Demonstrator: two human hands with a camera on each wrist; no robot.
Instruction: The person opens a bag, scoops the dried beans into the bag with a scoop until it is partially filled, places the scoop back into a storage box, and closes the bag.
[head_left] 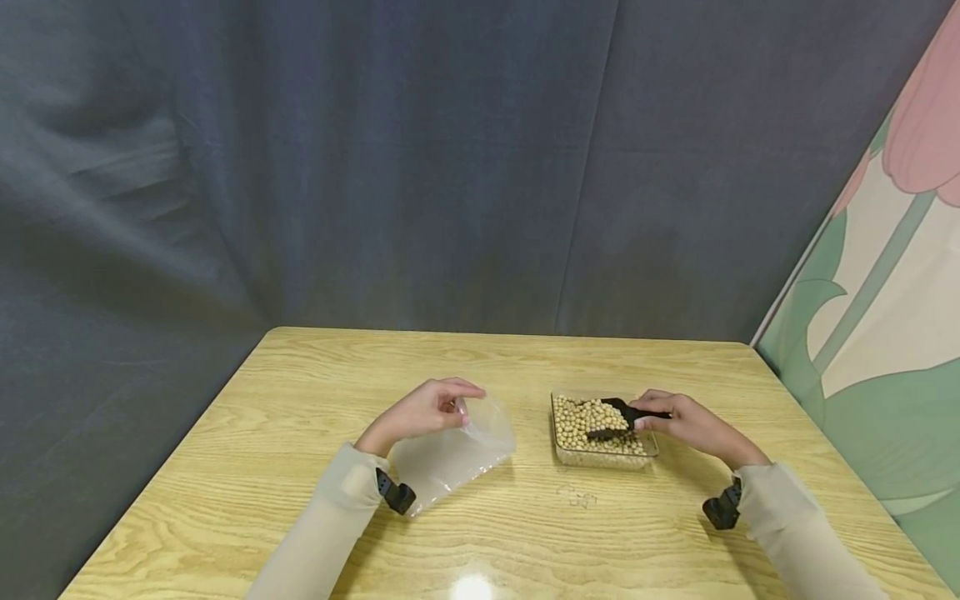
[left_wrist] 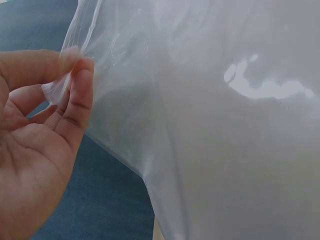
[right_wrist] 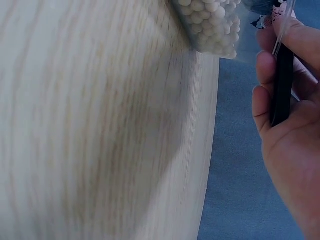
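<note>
My left hand (head_left: 431, 412) pinches the top edge of a clear plastic bag (head_left: 442, 467), holding it up off the table; the left wrist view shows thumb and fingertips on the bag's rim (left_wrist: 90, 30). In my right hand (head_left: 690, 425) is the black handle (right_wrist: 283, 85) of a scoop (head_left: 618, 408). The scoop's head lies among pale round beans (head_left: 573, 421) in a clear rectangular container (head_left: 600, 460), with a heap of beans on it. From the right wrist view, the scoop's head is mostly out of sight.
A wood-grain table (head_left: 315, 367) carries everything. Faint marks (head_left: 577, 497) show on its surface in front of the container. A dark curtain (head_left: 420, 167) hangs behind, and a flower-patterned cloth (head_left: 885, 333) stands on the right.
</note>
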